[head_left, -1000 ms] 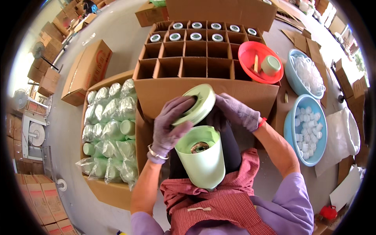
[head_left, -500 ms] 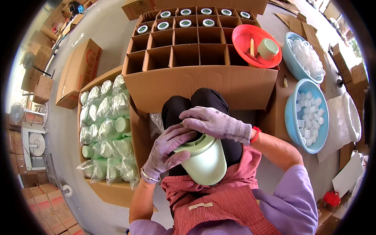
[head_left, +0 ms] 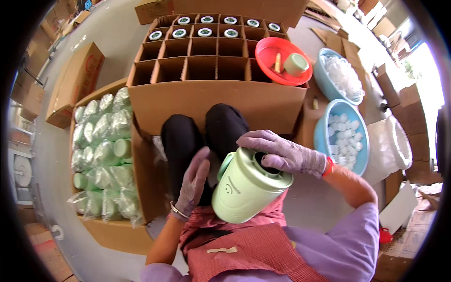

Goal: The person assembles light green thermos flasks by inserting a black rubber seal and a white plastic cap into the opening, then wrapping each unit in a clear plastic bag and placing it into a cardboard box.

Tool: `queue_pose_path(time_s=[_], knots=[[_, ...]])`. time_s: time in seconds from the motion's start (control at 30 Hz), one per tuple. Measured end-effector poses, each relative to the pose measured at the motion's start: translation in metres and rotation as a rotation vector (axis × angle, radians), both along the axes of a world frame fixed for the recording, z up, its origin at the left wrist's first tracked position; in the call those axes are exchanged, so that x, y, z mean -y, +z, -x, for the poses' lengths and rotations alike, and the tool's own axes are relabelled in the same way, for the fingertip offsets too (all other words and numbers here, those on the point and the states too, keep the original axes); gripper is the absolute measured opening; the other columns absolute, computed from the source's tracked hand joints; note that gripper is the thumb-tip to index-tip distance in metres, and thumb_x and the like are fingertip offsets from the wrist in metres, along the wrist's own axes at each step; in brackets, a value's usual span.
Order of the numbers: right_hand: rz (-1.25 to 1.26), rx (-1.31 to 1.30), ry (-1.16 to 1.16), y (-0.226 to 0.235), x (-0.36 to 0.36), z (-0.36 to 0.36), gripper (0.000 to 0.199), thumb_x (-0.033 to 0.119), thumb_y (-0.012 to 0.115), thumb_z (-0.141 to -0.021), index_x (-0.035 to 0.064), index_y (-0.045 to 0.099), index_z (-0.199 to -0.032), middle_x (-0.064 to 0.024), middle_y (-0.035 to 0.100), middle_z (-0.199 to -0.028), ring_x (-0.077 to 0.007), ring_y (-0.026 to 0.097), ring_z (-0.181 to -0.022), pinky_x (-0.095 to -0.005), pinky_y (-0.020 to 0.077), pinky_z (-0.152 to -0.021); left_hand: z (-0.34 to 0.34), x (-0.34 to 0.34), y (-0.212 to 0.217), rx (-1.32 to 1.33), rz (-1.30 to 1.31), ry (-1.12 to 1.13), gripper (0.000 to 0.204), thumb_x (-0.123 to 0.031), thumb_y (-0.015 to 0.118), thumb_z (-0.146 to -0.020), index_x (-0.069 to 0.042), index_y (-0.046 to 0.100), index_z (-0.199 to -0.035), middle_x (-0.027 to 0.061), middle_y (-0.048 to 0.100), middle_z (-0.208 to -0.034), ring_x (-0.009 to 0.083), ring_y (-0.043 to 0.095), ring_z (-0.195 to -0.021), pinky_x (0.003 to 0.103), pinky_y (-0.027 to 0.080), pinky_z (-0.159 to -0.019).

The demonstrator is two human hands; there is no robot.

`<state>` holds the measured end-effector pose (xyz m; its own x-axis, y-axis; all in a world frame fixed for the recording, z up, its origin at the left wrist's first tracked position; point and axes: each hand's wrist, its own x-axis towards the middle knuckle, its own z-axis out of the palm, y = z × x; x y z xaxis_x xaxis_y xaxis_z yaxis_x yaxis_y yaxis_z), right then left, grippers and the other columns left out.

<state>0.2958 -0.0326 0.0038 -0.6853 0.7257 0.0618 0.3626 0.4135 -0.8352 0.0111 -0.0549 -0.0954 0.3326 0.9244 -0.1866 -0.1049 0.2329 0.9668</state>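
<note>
A pale green jug [head_left: 246, 197] with a printed smiling face rests tilted on my lap, its side handle toward my knees. Its top is uncapped and shows a round dark opening. My right hand [head_left: 291, 154], in a grey-purple glove, grips the top rim, with the thumb at the opening and the fingers over the far edge. Gloved too, my left hand [head_left: 192, 185] is held to the left of the jug, apart from it, with its fingers stretched out and nothing in them.
Ahead stands a divided carton [head_left: 216, 96] with several white-lidded items in its far cells. A red basin [head_left: 265, 49] sits on its right corner. Left is a box of bagged green jugs [head_left: 105, 152]. Blue basins hold white caps [head_left: 345, 134] and clear plastic parts [head_left: 340, 75].
My left hand has let go of the jug and moved away to the left. The jug has turned, bringing its handle and printed face into view, and my right hand now grips its rim.
</note>
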Motion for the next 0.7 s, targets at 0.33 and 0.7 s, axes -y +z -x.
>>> queue_pose_path(time_s=[0.33,0.7], knots=[[-0.332,-0.026,0.135,0.004,0.053,0.042,0.066,0.057,0.038,-0.098,0.0006,0.055,-0.129,-0.0213,0.046,-0.137,-0.0413,0.046,-0.124,-0.0509,0.0346,-0.105,-0.026,0.048,-0.083,0.514,0.514,-0.437,0.041,-0.037,0.055,-0.099,-0.010,0.058,-0.130,0.0023,0.064,-0.118,0.0150,0.062,-0.106,0.031,0.049,-0.092],[-0.064,-0.076,-0.304,0.002,0.036,0.008,0.044,0.027,0.039,-0.103,0.0017,0.043,-0.139,-0.0282,0.044,-0.139,-0.0422,0.043,-0.131,-0.0516,0.0365,-0.107,0.006,0.017,0.030,0.051,0.056,0.081,0.030,-0.019,0.066,-0.095,0.004,0.068,-0.115,0.0069,0.072,-0.098,0.0107,0.067,-0.085,0.024,0.053,-0.075]])
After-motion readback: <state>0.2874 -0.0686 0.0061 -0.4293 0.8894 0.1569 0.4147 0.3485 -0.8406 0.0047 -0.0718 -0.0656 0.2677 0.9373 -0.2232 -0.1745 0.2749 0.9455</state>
